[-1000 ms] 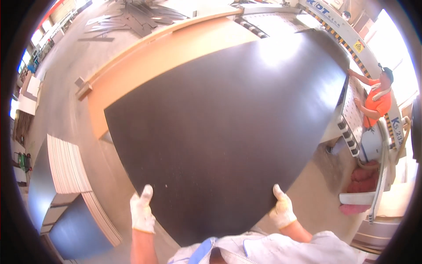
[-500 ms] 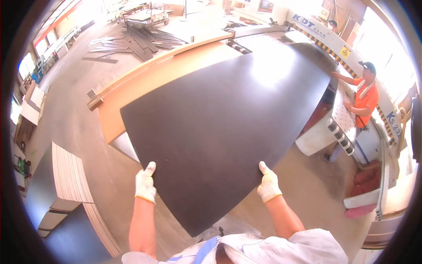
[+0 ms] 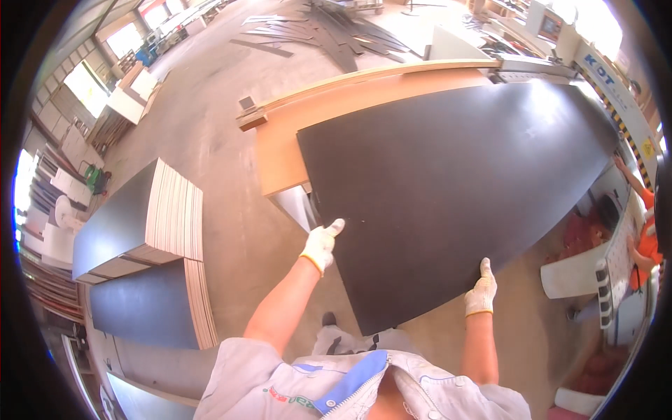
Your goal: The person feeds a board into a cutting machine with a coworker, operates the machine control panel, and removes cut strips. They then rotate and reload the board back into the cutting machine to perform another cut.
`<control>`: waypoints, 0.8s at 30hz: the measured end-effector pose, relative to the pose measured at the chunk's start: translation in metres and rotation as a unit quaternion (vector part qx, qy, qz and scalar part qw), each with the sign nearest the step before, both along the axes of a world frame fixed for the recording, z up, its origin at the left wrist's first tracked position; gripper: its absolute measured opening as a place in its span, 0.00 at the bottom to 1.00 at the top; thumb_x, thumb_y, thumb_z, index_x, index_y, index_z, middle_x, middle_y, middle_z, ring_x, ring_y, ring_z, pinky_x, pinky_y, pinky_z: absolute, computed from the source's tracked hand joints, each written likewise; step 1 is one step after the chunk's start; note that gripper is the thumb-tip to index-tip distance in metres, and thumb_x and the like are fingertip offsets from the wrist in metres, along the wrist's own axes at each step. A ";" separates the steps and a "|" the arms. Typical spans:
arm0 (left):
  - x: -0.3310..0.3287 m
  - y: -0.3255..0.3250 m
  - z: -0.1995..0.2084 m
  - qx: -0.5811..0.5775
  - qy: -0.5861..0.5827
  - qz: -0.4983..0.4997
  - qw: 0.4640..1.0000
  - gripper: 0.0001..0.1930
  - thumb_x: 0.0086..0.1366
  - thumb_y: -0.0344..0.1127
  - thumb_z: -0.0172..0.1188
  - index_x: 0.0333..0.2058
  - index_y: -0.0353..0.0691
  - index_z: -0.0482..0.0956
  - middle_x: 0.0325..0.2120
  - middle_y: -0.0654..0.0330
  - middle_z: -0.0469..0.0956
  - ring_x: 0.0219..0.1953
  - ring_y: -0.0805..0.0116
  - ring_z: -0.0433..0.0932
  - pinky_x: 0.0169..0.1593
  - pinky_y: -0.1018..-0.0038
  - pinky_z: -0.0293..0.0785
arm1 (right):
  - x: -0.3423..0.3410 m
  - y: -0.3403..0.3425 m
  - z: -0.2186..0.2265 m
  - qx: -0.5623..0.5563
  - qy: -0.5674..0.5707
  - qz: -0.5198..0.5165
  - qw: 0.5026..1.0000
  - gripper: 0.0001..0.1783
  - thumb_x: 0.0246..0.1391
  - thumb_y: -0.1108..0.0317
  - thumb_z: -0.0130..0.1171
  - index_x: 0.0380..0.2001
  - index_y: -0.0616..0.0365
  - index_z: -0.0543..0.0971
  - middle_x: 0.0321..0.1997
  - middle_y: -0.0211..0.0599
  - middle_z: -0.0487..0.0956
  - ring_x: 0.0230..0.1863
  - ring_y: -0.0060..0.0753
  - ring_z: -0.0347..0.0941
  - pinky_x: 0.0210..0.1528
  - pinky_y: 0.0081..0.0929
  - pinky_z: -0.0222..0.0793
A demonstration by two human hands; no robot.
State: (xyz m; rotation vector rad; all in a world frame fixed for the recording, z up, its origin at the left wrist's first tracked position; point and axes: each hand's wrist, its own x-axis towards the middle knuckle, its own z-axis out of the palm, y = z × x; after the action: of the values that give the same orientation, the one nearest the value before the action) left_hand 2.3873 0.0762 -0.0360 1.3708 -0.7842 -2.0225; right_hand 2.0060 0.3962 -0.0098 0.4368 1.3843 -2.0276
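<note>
A large dark board [image 3: 448,189] stretches away from me, its near corner close to my body. My left hand [image 3: 322,245], in a whitish work glove, grips the left edge with the thumb on top. On the near right edge my right hand [image 3: 481,287], gloved alike, is closed the same way; the fingers of both are hidden underneath. The far part of the board lies over an orange-tan tabletop [image 3: 280,161] and reaches the machine [image 3: 616,98] with a striped beam. At the far right edge a co-worker's hand [image 3: 619,164] touches the board.
Two stacks of dark panels with pale edges, an upper stack [image 3: 175,217] and a lower stack [image 3: 199,301], stand at my left. Dark strips [image 3: 336,35] litter the floor beyond the table. A co-worker in orange [image 3: 647,238] stands by a perforated side table [image 3: 619,259] at right.
My view has swung left, so the board, machine and co-worker sit further right and the panel stacks show more fully. Both hands keep their grip on the board.
</note>
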 end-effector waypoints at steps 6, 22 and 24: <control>0.034 -0.032 0.075 -0.035 -0.174 -0.136 0.975 0.57 0.73 0.69 0.81 0.76 0.18 0.72 0.79 0.33 0.74 0.82 0.40 0.71 0.81 0.48 0.69 | 0.043 -0.047 -0.011 0.012 0.085 -0.022 0.996 0.37 0.78 0.49 0.75 0.71 0.73 0.84 0.71 0.50 0.88 0.67 0.52 0.87 0.76 0.49 0.84; 0.076 -0.474 0.122 -0.502 -0.468 -0.379 0.621 0.33 0.81 0.59 0.68 0.71 0.38 0.84 0.69 0.41 0.86 0.75 0.40 0.81 0.78 0.51 0.77 | 0.327 -0.119 0.011 0.120 0.108 -0.068 0.985 0.38 0.85 0.46 0.66 0.73 0.75 0.81 0.77 0.52 0.84 0.75 0.49 0.81 0.85 0.46 0.72; 0.087 -0.483 0.126 -0.505 -0.452 -0.373 0.634 0.32 0.80 0.58 0.69 0.69 0.38 0.86 0.66 0.41 0.88 0.72 0.41 0.84 0.76 0.52 0.79 | 0.336 -0.129 0.018 0.136 0.106 -0.075 0.982 0.37 0.87 0.46 0.63 0.74 0.75 0.81 0.77 0.51 0.84 0.74 0.48 0.81 0.84 0.45 0.73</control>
State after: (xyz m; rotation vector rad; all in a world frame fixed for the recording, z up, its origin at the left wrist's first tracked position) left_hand 2.4743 -0.4067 0.0904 1.2797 -2.7441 -0.6367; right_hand 2.3421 0.2671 0.0082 0.4649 1.8190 -2.0580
